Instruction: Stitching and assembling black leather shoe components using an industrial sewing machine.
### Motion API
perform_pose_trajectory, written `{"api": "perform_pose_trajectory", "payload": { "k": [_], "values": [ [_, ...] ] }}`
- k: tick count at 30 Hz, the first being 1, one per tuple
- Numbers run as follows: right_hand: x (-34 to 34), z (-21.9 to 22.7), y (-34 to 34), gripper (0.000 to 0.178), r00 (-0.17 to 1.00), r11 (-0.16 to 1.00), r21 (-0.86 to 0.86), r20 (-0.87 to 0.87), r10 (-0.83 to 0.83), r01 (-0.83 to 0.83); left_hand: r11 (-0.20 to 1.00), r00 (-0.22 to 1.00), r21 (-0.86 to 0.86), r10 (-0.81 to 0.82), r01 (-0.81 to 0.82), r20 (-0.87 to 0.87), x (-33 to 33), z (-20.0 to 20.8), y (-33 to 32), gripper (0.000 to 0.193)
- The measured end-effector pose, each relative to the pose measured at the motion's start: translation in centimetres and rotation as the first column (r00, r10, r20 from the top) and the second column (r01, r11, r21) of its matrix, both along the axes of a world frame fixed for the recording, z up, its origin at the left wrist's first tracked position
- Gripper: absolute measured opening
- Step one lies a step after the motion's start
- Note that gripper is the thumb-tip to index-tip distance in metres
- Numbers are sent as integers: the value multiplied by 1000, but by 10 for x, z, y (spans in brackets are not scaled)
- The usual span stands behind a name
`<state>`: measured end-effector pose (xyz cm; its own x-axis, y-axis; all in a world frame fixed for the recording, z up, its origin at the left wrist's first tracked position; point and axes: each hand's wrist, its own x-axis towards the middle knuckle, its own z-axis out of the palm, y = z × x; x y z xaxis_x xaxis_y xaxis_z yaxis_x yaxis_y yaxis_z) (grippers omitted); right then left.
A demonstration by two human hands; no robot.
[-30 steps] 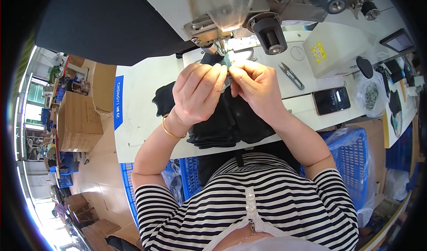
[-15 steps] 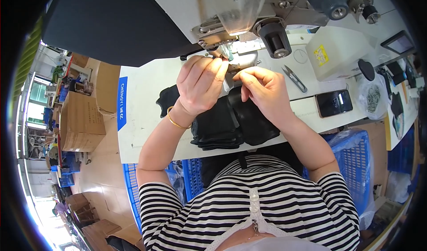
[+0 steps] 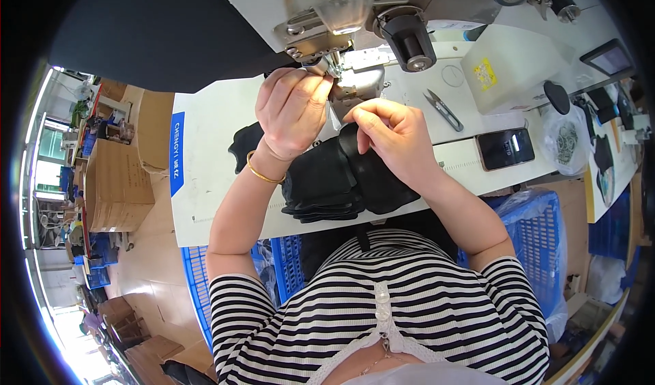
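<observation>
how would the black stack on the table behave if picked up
The black stack would likely bend and flop, as its pieces look thin and cloth-like. Its layers could slip apart, since their near edges lie uneven and no tie shows.

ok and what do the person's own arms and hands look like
The left hand and right hand are both ungloved. A thin gold-coloured bangle circles the left wrist; none shows on the right. The sleeves are elbow-length, with black and white stripes.
</observation>
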<state>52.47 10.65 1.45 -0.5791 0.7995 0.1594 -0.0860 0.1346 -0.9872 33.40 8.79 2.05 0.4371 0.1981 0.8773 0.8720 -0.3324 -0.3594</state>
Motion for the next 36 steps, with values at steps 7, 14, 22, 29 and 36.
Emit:
{"api": "perform_pose_trajectory", "payload": {
  "k": [7, 14, 22, 29, 36],
  "values": [
    [6, -2, -3, 19, 1000, 1000, -21, -2, 7, -7, 1000, 1000, -5, -6, 6, 2, 0, -3, -3, 20],
    [37, -30, 5, 38, 874, 637, 750, 178, -452, 177, 936, 878, -340, 235, -89, 416, -2, -29, -7, 44],
    [39, -48, -7, 63, 808, 735, 677, 411, -422, 39, 901, 923, -397, 290, -174, 254, -65, -27, -23, 56],
    [33, -48, -11, 59, 811, 718, 693, 383, -443, 65, 576, 846, -676, 515, -459, -136, -146, -97, -124, 53],
    [35, -44, -4, 51, 816, 823, 550, 408, -409, 138, 611, 793, -790, 455, 52, 405, -61, -37, -129, 38]
  ]
}}
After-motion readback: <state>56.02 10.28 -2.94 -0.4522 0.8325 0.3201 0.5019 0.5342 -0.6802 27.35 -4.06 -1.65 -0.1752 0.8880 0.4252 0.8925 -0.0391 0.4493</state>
